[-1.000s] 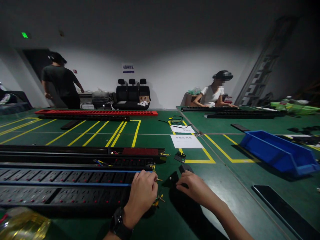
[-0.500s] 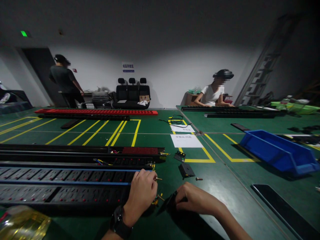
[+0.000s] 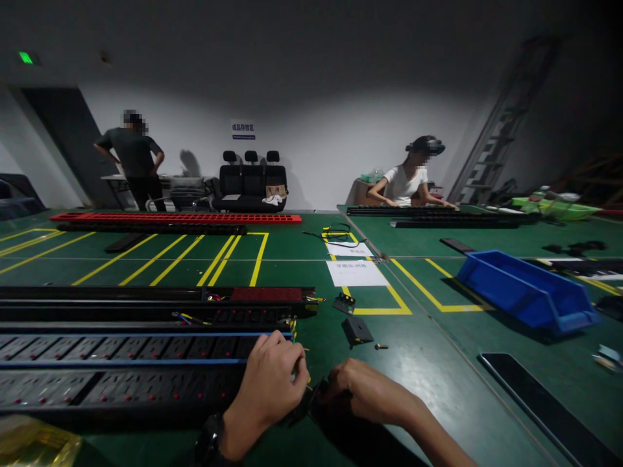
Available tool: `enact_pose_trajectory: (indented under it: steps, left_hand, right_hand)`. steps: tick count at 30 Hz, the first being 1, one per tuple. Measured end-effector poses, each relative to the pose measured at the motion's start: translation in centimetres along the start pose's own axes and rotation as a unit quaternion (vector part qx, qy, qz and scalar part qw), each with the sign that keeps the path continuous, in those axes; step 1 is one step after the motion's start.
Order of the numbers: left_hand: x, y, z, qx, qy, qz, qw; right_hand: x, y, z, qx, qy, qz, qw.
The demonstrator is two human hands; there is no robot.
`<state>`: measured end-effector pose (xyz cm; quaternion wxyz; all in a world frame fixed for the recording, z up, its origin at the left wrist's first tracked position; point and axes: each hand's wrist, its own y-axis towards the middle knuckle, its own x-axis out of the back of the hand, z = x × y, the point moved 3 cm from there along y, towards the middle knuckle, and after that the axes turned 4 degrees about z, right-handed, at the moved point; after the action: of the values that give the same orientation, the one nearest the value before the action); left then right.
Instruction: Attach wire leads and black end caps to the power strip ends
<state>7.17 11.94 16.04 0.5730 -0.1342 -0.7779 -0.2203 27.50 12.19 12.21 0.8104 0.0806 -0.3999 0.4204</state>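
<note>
My left hand (image 3: 275, 373), a dark watch on its wrist, is closed at the right end of the power strips, its fingers curled by the yellow-green wires. What lies inside its fingers is hidden. The blue-edged power strip (image 3: 146, 347) and the black power strip (image 3: 156, 388) run off to the left, side by side, with rows of sockets. Close to its fingertips, my right hand (image 3: 365, 389) pinches a small dark part (image 3: 317, 397), which touches or nearly touches the strip end. Beyond the hands lie a black end piece (image 3: 357, 331) and a small brass-coloured pin (image 3: 381, 346).
A blue bin (image 3: 525, 292) and a dark phone-like slab (image 3: 540, 405) are on the right. Paper sheets (image 3: 357, 274) lie mid-table. A red rail (image 3: 175, 218) spans the far left. Two people are beyond the table, one (image 3: 403, 185) handling black rails.
My right hand has brought the dark part left, up to the strip end and my left hand. My left fingers have curled in closer. The view has turned slightly right.
</note>
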Motion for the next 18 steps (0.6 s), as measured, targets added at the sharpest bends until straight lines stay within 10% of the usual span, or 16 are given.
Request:
enact_pose_trajectory:
  steps: [18]
  left_hand:
    - [-0.9, -0.1, 0.5, 0.001, -0.013, 0.062, 0.998]
  right_hand:
    - [-0.9, 0.5, -0.6, 0.01, -0.057, -0.017, 0.998]
